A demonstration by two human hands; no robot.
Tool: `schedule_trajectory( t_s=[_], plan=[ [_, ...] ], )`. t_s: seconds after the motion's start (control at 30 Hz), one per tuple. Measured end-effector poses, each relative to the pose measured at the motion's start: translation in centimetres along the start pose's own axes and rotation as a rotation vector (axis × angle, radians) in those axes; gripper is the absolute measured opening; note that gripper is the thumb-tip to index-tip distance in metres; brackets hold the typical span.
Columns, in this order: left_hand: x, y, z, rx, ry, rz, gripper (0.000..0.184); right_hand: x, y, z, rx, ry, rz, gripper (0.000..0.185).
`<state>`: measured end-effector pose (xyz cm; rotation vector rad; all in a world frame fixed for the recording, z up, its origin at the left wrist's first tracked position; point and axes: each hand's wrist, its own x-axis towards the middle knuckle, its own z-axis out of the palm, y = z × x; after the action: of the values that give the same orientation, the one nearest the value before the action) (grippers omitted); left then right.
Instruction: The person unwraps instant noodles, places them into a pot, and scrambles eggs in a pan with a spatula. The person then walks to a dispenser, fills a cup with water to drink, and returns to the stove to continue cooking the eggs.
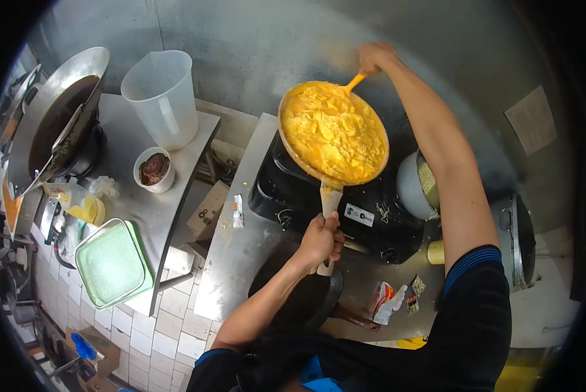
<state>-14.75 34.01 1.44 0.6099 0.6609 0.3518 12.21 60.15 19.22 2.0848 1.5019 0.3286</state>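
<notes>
My left hand (320,243) is wrapped round the pale handle of a frying pan (297,161), lifted over a black stove (276,183). The pan is full of yellow scrambled egg (332,134), soft and lumpy, reaching close to the rim. At the pan's far edge, my right hand (376,59) is closed on the handle of an orange spatula (354,82). The spatula's lower end is hidden in the egg. Below my left forearm lies a second, dark pan (293,297), partly covered by my arm.
A pot (416,186) with noodle-like strands stands right of the stove. Torn packets (388,302) lie near the front. On the left table are a plastic jug (162,98), a white tub (154,171), a green basket (110,261) and a large wok (64,124). A metal wall rises behind.
</notes>
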Motion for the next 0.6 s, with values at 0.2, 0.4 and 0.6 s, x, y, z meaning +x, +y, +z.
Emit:
schedule_trajectory(
  t_s=[0.2, 0.4, 0.6],
  plan=[
    [0.2, 0.0, -0.2, -0.072, -0.063, -0.032, 0.026, 0.8, -6.4, -4.9, -0.092, 0.173, -0.419, 0.015],
    [0.2, 0.1, -0.2, -0.082, -0.069, -0.045, 0.027, -6.7, -8.3, -4.5, -0.023, 0.6, -0.791, 0.009],
    [0.3, -0.2, -0.2, -0.117, -0.062, -0.044, 0.028, -16.9, -5.7, 1.0, -0.132, 0.483, -0.725, 0.021]
  ],
)
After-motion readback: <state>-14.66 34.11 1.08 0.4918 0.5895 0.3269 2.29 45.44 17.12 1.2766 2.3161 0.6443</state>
